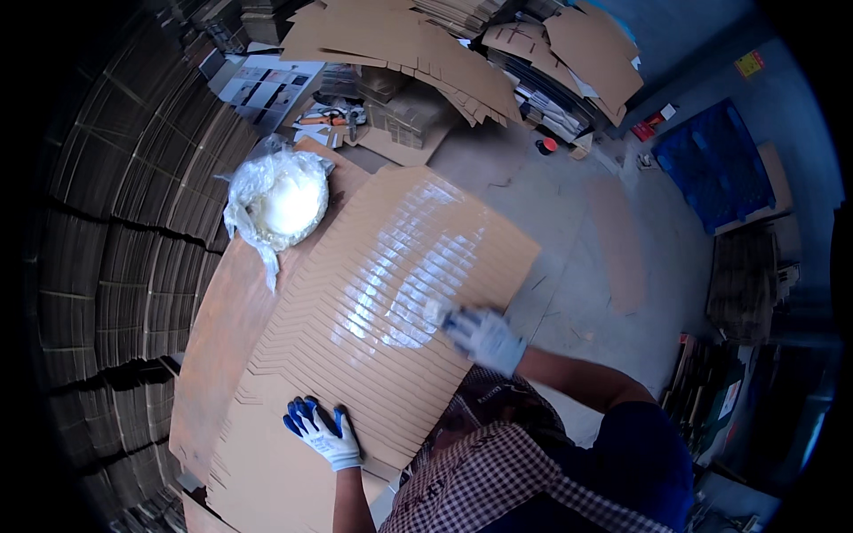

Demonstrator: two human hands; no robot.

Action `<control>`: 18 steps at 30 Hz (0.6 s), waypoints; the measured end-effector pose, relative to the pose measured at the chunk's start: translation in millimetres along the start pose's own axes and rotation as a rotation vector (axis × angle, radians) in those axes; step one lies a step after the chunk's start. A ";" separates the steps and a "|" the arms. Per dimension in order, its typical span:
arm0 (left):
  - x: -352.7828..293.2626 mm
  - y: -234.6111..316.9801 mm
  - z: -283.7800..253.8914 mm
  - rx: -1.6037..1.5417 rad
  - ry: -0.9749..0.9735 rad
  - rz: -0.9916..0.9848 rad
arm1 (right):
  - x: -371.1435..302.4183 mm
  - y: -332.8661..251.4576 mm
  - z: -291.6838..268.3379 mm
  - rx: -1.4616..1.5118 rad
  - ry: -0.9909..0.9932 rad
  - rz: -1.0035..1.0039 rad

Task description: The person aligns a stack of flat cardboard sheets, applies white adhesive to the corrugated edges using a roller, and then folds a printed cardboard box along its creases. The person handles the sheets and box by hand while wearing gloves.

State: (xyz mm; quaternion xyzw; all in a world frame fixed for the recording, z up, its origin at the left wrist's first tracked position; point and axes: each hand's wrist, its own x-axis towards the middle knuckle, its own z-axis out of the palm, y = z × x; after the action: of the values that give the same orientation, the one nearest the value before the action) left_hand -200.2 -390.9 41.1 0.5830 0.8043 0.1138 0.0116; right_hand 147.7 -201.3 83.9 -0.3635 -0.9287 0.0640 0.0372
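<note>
Cardboard sheets (311, 355) lie fanned out in overlapping rows, their edges stepped like shingles. Across their upper part run wet-looking, shiny white streaks (409, 266). My left hand (324, 435), in a white glove with blue fingertips, rests open with fingers spread on the lower cardboard. Over the right side of the streaks, my right hand (484, 338) is blurred by motion in a similar glove. A small whitish thing (434, 311) shows at its fingertips; its kind is too blurred to tell. Beyond my left hand, a plastic-lined basin (238, 200) holds a white substance.
A brown wooden tabletop (213, 329) carries the sheets. Tall stacks of bundled cardboard (98, 293) line the left side. More cardboard (391, 35) is piled at the back. A blue pallet (715, 164) leans at the right, and a red-and-black round container (546, 146) stands on the floor.
</note>
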 end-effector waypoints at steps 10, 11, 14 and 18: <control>1.6 5.5 -6.6 0.067 -0.030 -0.001 | 10.9 87.0 3.2 0.725 0.453 0.884; 1.3 4.5 -3.2 0.067 -0.031 0.010 | 4.6 63.7 9.3 0.866 0.461 0.865; 3.3 8.7 0.4 0.091 -0.066 0.009 | -12.1 35.5 45.9 0.799 0.319 0.682; 0.5 6.2 -6.8 0.152 -0.107 -0.022 | 3.4 120.9 45.7 0.634 0.348 0.915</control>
State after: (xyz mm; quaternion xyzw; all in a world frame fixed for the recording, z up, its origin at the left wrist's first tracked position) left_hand -195.6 -389.8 49.0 0.5787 0.8152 0.0210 0.0114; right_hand 221.0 -115.2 21.2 -0.7038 -0.5930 0.2877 0.2649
